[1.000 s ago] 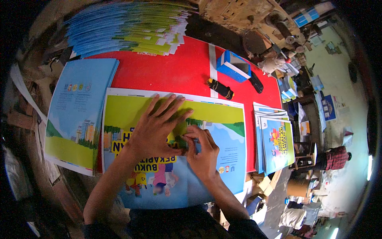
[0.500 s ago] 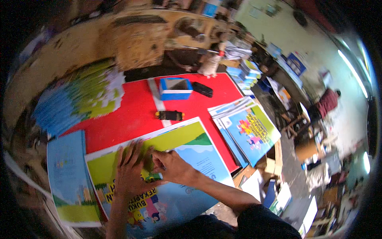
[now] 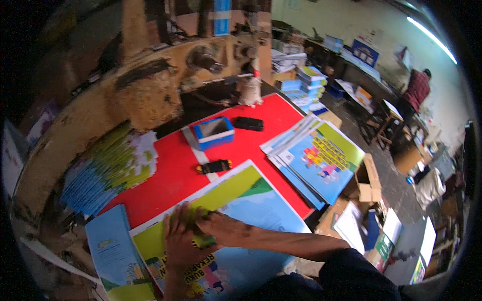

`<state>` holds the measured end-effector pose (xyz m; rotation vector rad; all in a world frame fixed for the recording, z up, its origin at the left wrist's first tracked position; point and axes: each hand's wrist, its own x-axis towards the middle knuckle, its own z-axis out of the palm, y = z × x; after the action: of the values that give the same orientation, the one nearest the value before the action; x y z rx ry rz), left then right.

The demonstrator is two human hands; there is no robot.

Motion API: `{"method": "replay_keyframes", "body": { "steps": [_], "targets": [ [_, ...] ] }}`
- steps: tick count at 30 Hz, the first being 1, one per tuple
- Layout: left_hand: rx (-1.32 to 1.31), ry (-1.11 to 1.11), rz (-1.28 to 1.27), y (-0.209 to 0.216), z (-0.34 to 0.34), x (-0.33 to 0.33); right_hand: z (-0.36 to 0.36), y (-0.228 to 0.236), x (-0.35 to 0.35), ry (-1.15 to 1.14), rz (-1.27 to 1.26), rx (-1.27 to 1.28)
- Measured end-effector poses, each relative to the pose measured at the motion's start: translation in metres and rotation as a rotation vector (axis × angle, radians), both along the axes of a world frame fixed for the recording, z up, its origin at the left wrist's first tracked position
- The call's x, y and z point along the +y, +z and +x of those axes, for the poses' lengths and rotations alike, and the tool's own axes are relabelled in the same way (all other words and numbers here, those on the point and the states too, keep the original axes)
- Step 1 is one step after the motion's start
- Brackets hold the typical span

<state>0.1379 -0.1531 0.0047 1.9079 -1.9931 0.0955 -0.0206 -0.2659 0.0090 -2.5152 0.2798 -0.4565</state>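
A large printed cover sheet (image 3: 273,213), green and blue with a pale border, lies in front of me on a red tabletop (image 3: 173,160). My left hand (image 3: 182,242) rests flat on its left part, fingers spread. Right beside it, my right hand (image 3: 221,229) presses down on the sheet with curled fingers. Whatever those fingers grip is hidden beneath them. Just beyond the sheet's far edge is a small black object with yellow ends (image 3: 215,166). Farther back stand an open blue box (image 3: 215,134) and a black block-like object (image 3: 249,124).
A stack of similar covers (image 3: 324,158) lies at the right, another blue-green pile (image 3: 118,251) at the left. Fanned sheets (image 3: 108,170) sit at the far left beside a machine (image 3: 148,95). Cardboard boxes (image 3: 369,178) are right of the table; a person in dark red (image 3: 416,90) stands far off.
The view has shifted, so the table's things appear lower and somewhat to the right. My right hand has drawn against my left hand's fingers, its back turned more upward. Both hands stay on the sheet.
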Motion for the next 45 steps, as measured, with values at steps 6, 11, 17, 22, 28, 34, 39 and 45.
{"method": "replay_keyframes", "body": {
  "steps": [6,11,17,22,28,34,39,45],
  "targets": [
    [0.039,0.102,0.012,-0.001,0.009,0.017,-0.014,0.013,-0.008,0.124,0.093,0.337],
    [0.033,0.034,0.029,0.004,0.006,0.013,-0.069,0.059,-0.062,-0.295,0.342,0.05],
    [0.061,0.004,0.028,0.008,0.007,0.004,0.001,0.059,-0.239,-0.426,0.084,-0.586],
    [0.051,-0.001,0.077,0.009,-0.002,0.0,0.018,0.048,-0.305,-0.367,0.021,-0.238],
    [0.136,0.004,0.078,-0.009,0.007,0.019,0.02,0.075,-0.223,-0.564,-0.135,-0.335],
    [0.195,0.122,0.134,-0.01,-0.041,0.067,0.013,0.034,-0.188,-0.193,-0.148,-0.171],
    [0.303,0.104,0.162,0.004,-0.069,0.098,0.005,0.01,-0.182,-0.108,-0.219,0.064],
    [0.262,0.184,0.154,-0.002,-0.067,0.099,-0.044,0.061,-0.058,-0.078,-0.133,-0.022]
  ]
}}
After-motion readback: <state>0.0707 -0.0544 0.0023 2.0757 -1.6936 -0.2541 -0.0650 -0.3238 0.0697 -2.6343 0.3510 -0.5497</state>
